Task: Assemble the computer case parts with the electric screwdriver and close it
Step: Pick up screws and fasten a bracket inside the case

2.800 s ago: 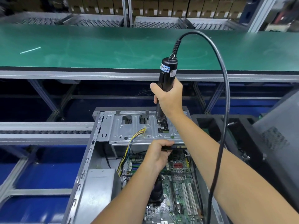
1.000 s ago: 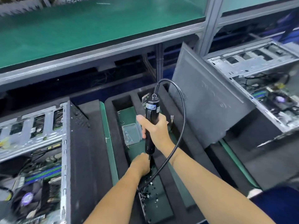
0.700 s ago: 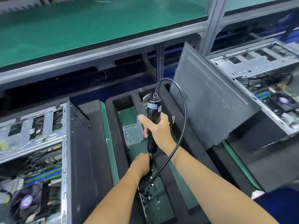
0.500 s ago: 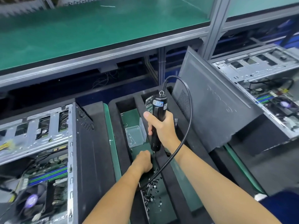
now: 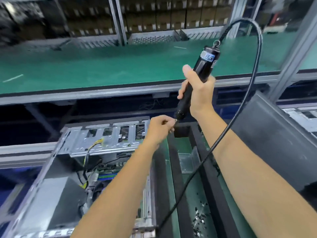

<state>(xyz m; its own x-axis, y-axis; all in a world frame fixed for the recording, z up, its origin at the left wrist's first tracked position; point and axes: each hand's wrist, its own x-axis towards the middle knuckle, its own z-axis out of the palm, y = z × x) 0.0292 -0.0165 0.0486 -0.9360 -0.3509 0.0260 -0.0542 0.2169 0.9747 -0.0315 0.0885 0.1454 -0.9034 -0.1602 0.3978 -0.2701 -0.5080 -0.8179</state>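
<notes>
- Now the right hand [image 5: 199, 93] grips the black electric screwdriver [image 5: 197, 78] around its middle, with the fingers curled round the body and the thumb pointing up along it.
- The screwdriver is tilted, its top leaning to the right and its tip pointing down and left, above the gap between the case and the tray.
- A black cable [image 5: 247, 93] leaves the top of the tool, makes a high arch to the right and comes down between the two forearms.
- The left hand [image 5: 160, 129] is raised to the tip of the screwdriver; its fingers are curled and pinched together right at the bit. It looks to hold a small screw there, but that part is too small and blurred to be sure.
- The open computer case [image 5: 96, 162] lies at lower left, with the metal drive cage at the far end and the motherboard inside.
- Just right of the case is a black foam tray [image 5: 212, 182] with loose screws [image 5: 199, 219] in its near part.
- A dark side panel [image 5: 274, 143] leans at the right.
</notes>
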